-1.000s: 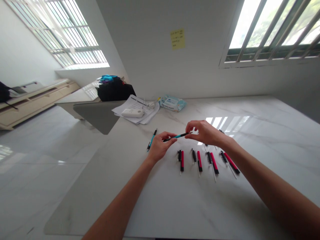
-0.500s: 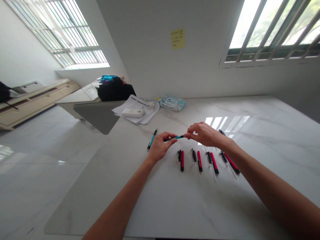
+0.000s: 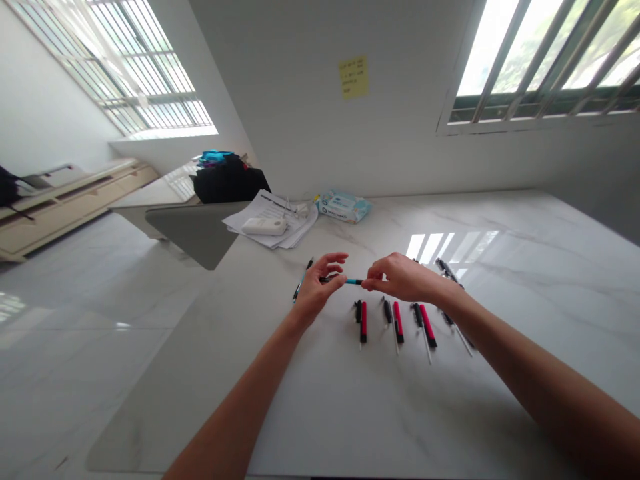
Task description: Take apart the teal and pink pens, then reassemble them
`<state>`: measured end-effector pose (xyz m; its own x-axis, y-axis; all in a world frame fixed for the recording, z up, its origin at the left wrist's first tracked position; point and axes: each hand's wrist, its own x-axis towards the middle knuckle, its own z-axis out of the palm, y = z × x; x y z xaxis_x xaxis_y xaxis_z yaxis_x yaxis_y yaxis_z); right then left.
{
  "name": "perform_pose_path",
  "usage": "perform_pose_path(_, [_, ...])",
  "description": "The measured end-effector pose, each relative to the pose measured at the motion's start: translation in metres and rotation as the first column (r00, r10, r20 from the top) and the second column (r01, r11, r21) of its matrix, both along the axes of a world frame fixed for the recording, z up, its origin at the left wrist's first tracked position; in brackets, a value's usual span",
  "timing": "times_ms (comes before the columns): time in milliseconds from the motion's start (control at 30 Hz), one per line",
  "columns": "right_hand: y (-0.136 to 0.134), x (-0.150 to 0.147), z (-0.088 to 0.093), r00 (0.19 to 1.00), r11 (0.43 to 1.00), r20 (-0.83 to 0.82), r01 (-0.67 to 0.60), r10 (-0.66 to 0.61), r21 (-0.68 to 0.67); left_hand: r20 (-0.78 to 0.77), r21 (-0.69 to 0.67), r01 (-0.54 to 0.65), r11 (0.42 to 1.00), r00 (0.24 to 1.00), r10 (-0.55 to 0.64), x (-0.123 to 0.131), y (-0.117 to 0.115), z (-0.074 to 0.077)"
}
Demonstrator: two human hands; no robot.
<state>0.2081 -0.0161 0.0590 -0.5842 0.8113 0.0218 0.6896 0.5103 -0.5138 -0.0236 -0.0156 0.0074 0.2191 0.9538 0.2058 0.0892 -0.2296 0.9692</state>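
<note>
The desk (image 3: pixel 350 407) looks smooth and glossy, like polished marble. The blue pen (image 3: pixel 355 281) and the red barrels (image 3: pixel 363 319) look like smooth plastic. Far left, the sheets (image 3: pixel 260 208) are matt paper; far right, the window bars (image 3: pixel 501 60) look like metal.

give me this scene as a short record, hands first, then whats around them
left hand: holds one end of a blue-and-black pen
right hand: pinches the pen's other end
beside left hand: second pen on the table
nearer the person: red barrels, black pieces, thin white rods
far side: papers under a white device, wipes packet
wall: yellow note
</note>
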Motion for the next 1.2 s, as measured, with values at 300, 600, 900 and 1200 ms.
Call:
perform_pose_path(300, [0.005, 0.007, 0.002, 0.939, 0.942, -0.110, 0.331, -0.325, 0.047, -0.344, 0.203, -0.441, 0.874, 0.804, 0.486, -0.031, 0.023, 0.001])
perform_pose_path(600, [0.008, 0.004, -0.011, 0.939, 0.935, -0.068, 0.342, -0.336, 0.092, -0.879, 0.321, -0.273, 0.907, 0.271, 0.393, -0.067, 0.030, -0.012])
perform_pose_path(900, [-0.001, -0.014, -0.016, 0.937, 0.937, 0.001, 0.349, -0.349, 0.014, -0.849, 0.363, -0.115, 0.925, 0.369, 0.379, -0.077, 0.032, -0.003])
perform_pose_path(1200, [-0.008, -0.096, -0.020, 0.953, 0.958, 0.104, 0.282, -0.286, 0.050, -0.820, 0.298, -0.228, 0.927, 0.435, 0.371, -0.076, 0.035, -0.010])
